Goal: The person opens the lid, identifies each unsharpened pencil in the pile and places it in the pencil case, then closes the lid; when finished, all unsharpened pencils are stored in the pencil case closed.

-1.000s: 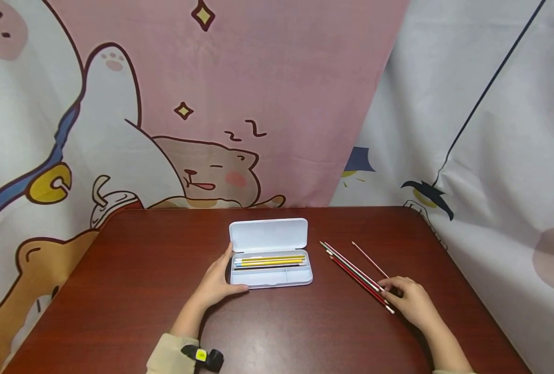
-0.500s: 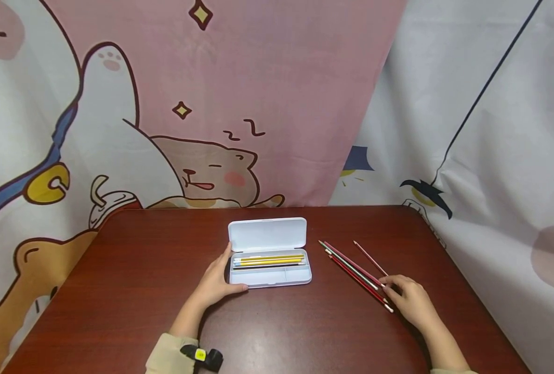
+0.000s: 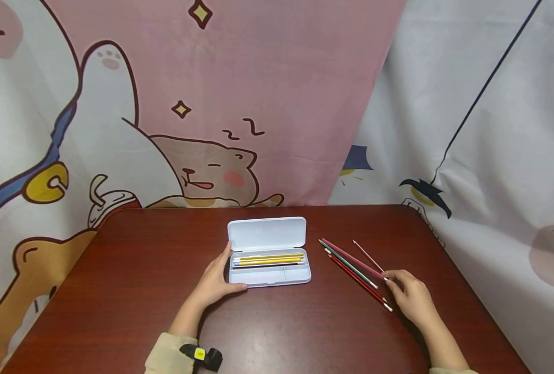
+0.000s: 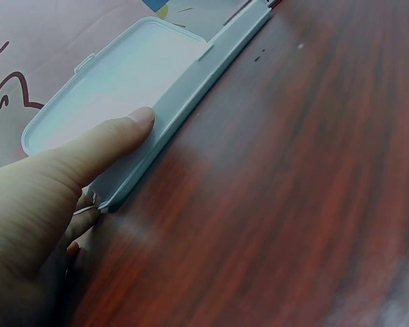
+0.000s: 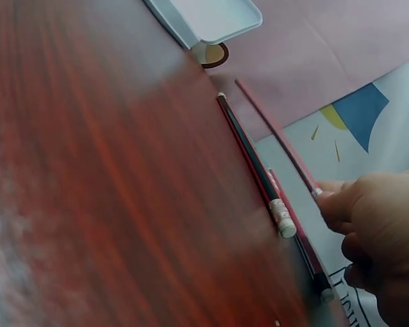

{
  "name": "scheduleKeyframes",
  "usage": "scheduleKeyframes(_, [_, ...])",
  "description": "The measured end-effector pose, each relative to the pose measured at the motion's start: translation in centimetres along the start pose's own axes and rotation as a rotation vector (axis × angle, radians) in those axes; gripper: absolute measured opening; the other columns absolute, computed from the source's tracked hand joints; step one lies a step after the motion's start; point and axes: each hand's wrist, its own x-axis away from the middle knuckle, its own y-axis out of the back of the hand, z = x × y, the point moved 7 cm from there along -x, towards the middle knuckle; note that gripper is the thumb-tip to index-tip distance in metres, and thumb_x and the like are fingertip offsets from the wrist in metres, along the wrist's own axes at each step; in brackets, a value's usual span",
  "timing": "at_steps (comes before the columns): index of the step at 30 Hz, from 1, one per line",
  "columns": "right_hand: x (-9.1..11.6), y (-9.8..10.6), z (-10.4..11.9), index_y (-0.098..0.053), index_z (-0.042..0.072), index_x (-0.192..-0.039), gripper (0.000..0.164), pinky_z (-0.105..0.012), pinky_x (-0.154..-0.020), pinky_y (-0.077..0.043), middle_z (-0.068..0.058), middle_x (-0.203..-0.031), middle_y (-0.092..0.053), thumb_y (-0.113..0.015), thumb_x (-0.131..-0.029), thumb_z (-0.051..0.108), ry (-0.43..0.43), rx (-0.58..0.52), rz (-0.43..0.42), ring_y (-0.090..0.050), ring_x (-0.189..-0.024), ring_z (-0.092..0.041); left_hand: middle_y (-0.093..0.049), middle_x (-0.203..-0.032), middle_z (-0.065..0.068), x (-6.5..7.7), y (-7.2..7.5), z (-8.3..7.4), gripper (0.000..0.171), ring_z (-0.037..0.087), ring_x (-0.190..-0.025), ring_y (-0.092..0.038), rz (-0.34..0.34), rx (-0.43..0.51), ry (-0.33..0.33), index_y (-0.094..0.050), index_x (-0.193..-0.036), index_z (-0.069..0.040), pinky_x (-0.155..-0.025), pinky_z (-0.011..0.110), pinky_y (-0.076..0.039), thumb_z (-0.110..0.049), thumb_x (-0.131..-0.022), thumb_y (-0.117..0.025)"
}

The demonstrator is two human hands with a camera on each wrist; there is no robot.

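In the head view a white pencil case [image 3: 271, 277] lies with its lid [image 3: 266, 234] raised, several yellow pencils [image 3: 268, 259] and a dark one inside. My left hand [image 3: 213, 283] holds the case at its left end, thumb [image 4: 116, 139] along the front wall and fingers at the side, partly hidden. My right hand [image 3: 412, 296] pinches a pink pencil [image 3: 352, 257] near its white-tipped end between thumb and fingertips. In the right wrist view this pencil [image 5: 276, 129] is raised off the table. Beside it lie a green pencil [image 3: 358, 272] and red pencils [image 3: 357, 279].
Another thin pink pencil [image 3: 366, 253] lies apart, to the right of the group, its near end by my right hand. The dark red-brown table [image 3: 277, 332] extends around the case. A patterned cloth [image 3: 281, 104] hangs behind the table's far edge.
The pink pencil in my right hand has been drawn away from the green one, its near end shifting up and right. My left hand and the case stay put.
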Motion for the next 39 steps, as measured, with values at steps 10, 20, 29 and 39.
scheduleKeyframes(10, [-0.8,0.3,2.1,-0.07,0.012,-0.097,0.022,-0.035,-0.063,-0.046,0.002,-0.093,-0.063,-0.069,-0.084,-0.005,0.024,-0.047,-0.02,-0.056,-0.077,-0.013,-0.041,-0.146,0.015,0.0,0.0,0.0,0.124,0.038,-0.136,-0.029,0.002,-0.007,-0.006,-0.015,-0.155,-0.011,-0.106,0.056,-0.025,-0.045,-0.061,-0.089])
scheduleKeyframes(20, [-2.6,-1.3,5.0,-0.069,0.013,-0.096,0.024,-0.029,-0.063,-0.046,0.006,-0.091,-0.063,-0.071,-0.081,-0.005,0.114,-0.101,0.014,-0.056,-0.075,-0.007,-0.042,-0.145,0.016,0.0,-0.1,0.1,0.125,0.037,-0.136,-0.03,-0.005,-0.022,-0.001,-0.015,-0.155,-0.012,-0.106,0.055,-0.025,-0.046,-0.06,-0.089])
scheduleKeyframes(29, [-4.5,-3.5,7.6,-0.069,0.016,-0.093,0.023,-0.033,-0.069,-0.046,0.011,-0.093,-0.063,-0.071,-0.081,-0.004,0.219,-0.146,0.057,-0.058,-0.081,-0.008,-0.043,-0.145,0.015,-0.1,0.0,0.1,0.125,0.038,-0.136,-0.03,-0.01,-0.023,-0.001,-0.015,-0.155,-0.013,-0.106,0.056,-0.025,-0.046,-0.06,-0.089])
scheduleKeyframes(39, [-6.6,-5.8,10.6,-0.069,0.014,-0.093,0.018,-0.034,-0.068,-0.048,0.01,-0.092,-0.062,-0.072,-0.083,0.0,0.293,-0.18,0.121,-0.057,-0.08,-0.008,-0.039,-0.147,0.017,-0.1,-0.1,0.3,0.126,0.038,-0.136,-0.029,-0.011,-0.023,0.01,-0.014,-0.155,-0.014,-0.106,0.056,-0.025,-0.047,-0.059,-0.089])
